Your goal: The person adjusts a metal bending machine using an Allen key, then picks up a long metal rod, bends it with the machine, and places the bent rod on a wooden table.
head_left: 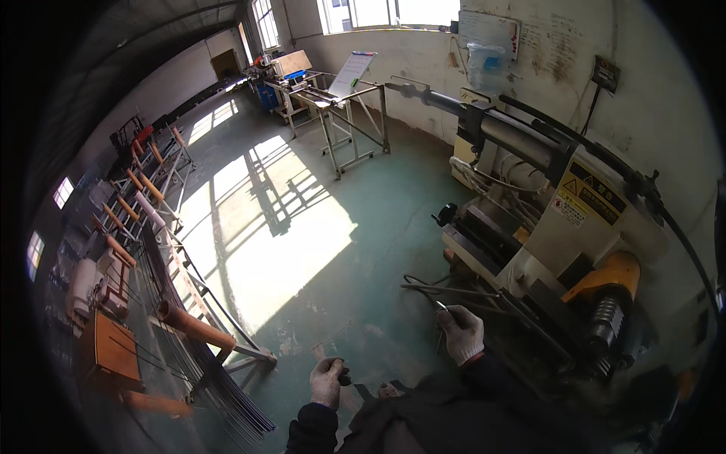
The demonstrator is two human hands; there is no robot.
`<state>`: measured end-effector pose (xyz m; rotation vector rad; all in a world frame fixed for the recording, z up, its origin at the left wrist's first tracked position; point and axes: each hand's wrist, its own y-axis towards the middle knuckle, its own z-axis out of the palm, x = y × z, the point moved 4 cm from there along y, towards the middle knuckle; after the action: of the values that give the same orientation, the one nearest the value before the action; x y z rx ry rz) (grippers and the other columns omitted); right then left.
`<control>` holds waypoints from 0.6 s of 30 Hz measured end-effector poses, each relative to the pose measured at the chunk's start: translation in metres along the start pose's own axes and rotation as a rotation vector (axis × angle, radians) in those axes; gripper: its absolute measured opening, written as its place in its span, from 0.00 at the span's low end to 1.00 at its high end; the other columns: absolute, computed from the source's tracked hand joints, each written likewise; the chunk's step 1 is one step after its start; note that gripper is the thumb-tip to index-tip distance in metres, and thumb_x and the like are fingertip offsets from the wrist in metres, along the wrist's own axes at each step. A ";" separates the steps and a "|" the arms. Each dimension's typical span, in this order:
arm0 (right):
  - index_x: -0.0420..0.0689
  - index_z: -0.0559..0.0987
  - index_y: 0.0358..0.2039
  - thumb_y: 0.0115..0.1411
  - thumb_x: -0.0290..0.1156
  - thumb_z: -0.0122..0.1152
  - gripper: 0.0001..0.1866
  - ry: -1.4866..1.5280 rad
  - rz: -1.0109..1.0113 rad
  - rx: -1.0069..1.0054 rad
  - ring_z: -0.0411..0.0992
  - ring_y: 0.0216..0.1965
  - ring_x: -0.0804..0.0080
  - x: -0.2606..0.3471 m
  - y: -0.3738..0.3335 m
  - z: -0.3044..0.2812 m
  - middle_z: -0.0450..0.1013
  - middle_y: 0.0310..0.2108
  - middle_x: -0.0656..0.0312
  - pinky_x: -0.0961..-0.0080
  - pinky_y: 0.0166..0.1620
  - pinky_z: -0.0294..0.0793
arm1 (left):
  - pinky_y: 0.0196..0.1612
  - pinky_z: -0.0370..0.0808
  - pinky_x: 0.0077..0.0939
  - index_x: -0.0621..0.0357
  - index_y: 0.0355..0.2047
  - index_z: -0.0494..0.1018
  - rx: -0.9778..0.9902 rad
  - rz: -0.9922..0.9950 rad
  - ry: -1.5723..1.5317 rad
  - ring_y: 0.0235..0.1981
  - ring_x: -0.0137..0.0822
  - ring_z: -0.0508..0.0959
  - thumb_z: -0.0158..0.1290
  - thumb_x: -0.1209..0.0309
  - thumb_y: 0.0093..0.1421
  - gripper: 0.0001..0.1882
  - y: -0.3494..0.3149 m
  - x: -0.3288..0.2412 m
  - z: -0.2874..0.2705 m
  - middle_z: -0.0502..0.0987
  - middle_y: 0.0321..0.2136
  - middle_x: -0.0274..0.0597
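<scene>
head view: a dark piece (345, 376) and a shiny piece (442, 305), held apart.
your left hand (327, 384) pinches the first, your right hand (461, 334) the second, near the machine (586, 200); neither is set down; what is finished or left cannot be told.

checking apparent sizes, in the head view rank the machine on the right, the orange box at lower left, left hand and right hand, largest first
1. Machine
2. Orange box
3. Left hand and right hand: too alike to rank
</scene>
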<state>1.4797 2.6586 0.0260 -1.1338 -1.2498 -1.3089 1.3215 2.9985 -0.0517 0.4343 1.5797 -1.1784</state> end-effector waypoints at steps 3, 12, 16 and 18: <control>0.34 0.87 0.46 0.78 0.38 0.72 0.16 0.014 -0.005 -0.131 0.78 0.34 0.75 -0.012 0.053 0.026 0.82 0.32 0.63 0.72 0.41 0.78 | 0.41 0.84 0.37 0.70 0.55 0.81 0.087 0.029 0.034 0.35 0.38 0.84 0.57 0.66 0.81 0.15 0.098 -0.078 -0.008 0.84 0.40 0.48; 0.37 0.88 0.48 0.79 0.41 0.71 0.17 -0.205 -0.037 -0.399 0.75 0.34 0.80 -0.084 0.289 0.135 0.80 0.30 0.66 0.72 0.39 0.75 | 0.40 0.87 0.38 0.71 0.57 0.80 0.244 -0.126 0.014 0.35 0.42 0.86 0.59 0.66 0.79 0.17 0.364 -0.177 0.027 0.85 0.39 0.52; 0.38 0.87 0.47 0.79 0.43 0.71 0.18 -0.198 -0.032 -0.453 0.74 0.32 0.79 -0.079 0.403 0.195 0.79 0.30 0.64 0.72 0.37 0.75 | 0.40 0.87 0.38 0.70 0.58 0.79 0.330 -0.143 0.121 0.34 0.42 0.86 0.59 0.63 0.80 0.20 0.469 -0.252 0.044 0.85 0.39 0.52; 0.38 0.87 0.48 0.79 0.44 0.70 0.18 -0.184 -0.006 -0.428 0.74 0.31 0.77 -0.068 0.443 0.230 0.79 0.30 0.62 0.71 0.37 0.76 | 0.40 0.86 0.38 0.69 0.58 0.79 0.360 -0.071 0.106 0.33 0.42 0.86 0.59 0.62 0.80 0.20 0.529 -0.291 0.046 0.84 0.38 0.50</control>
<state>1.9289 2.8866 0.0132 -1.5816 -1.1301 -1.5501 1.8580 3.2774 -0.0353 0.6874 1.4828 -1.5237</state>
